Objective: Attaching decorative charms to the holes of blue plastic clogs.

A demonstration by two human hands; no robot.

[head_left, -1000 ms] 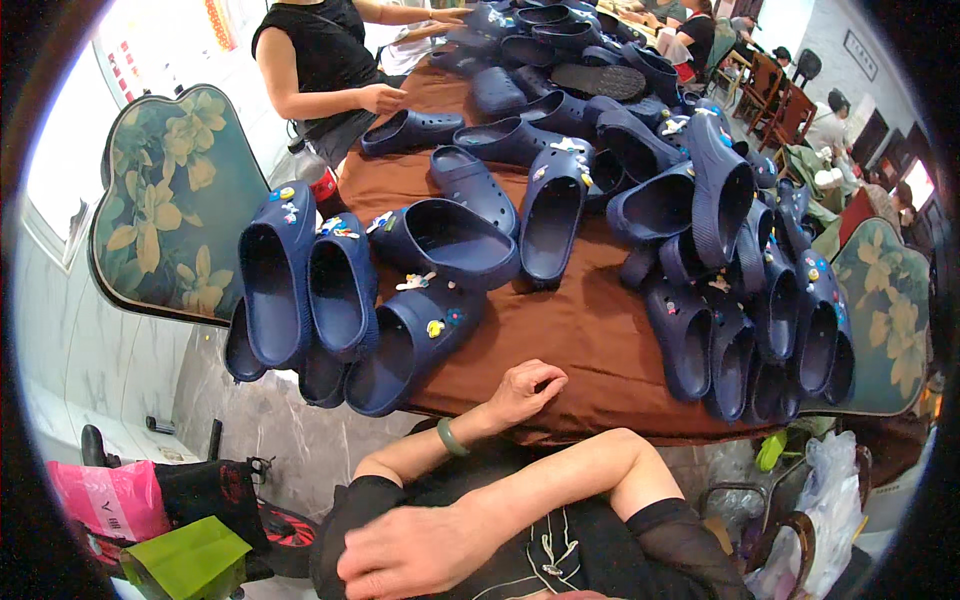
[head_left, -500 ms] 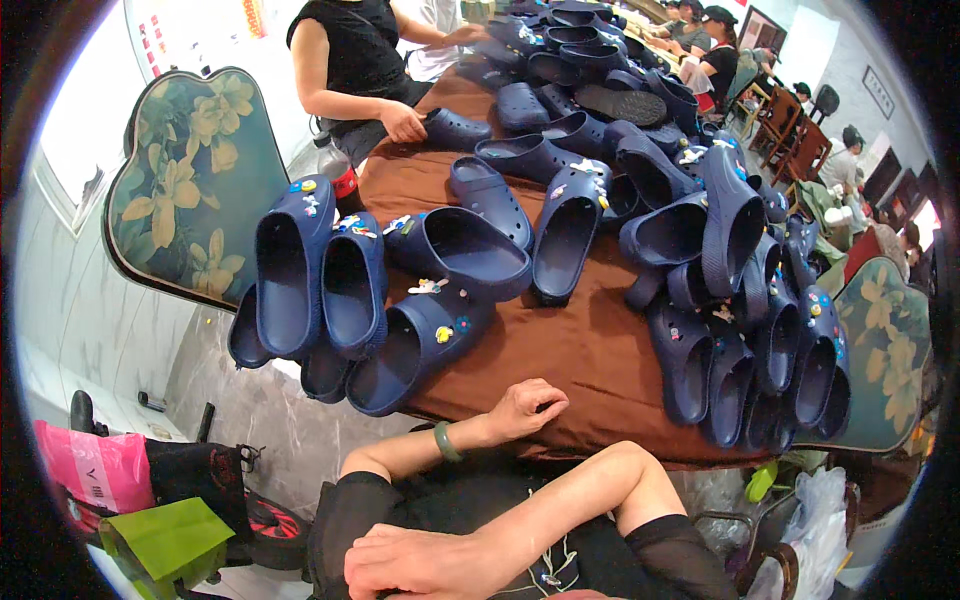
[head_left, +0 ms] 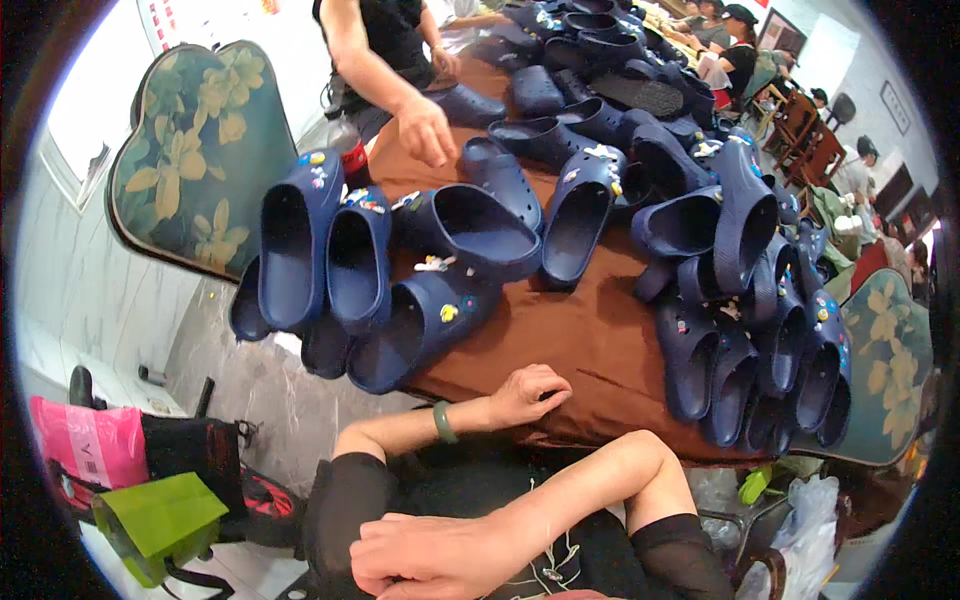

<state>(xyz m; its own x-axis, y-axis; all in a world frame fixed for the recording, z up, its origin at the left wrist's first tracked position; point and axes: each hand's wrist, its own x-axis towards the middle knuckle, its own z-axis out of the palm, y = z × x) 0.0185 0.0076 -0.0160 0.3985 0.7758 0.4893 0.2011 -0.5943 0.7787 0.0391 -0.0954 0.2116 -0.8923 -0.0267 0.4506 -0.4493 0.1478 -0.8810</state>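
My left hand (head_left: 530, 395), with a green bangle (head_left: 444, 422) on its wrist, rests at the near edge of the cloth-covered table (head_left: 590, 335). Its fingers are loosely curled with nothing in them. My right forearm crosses in front of my body, elbow at the table edge. My right hand (head_left: 430, 555) is closed against my dark clothing, its fingertips and palm hidden. Neither hand touches footwear. Nearest the left hand lies a navy clog (head_left: 425, 330) with colourful charms. Another navy clog (head_left: 580, 218) lies farther back, its open heel toward me.
Navy clogs (head_left: 690, 225) heap up along the back and right. A co-worker's hand (head_left: 425, 130) hovers over the far left, near a dark-capped bottle (head_left: 350, 150). Floral chair backs (head_left: 200, 160) stand at both sides. A pink bag (head_left: 90, 440) and green box (head_left: 160, 520) sit lower left.
The co-worker's hand has left the clog at the far left and reaches nearer over the table. My view has shifted slightly; my hands stay almost still.
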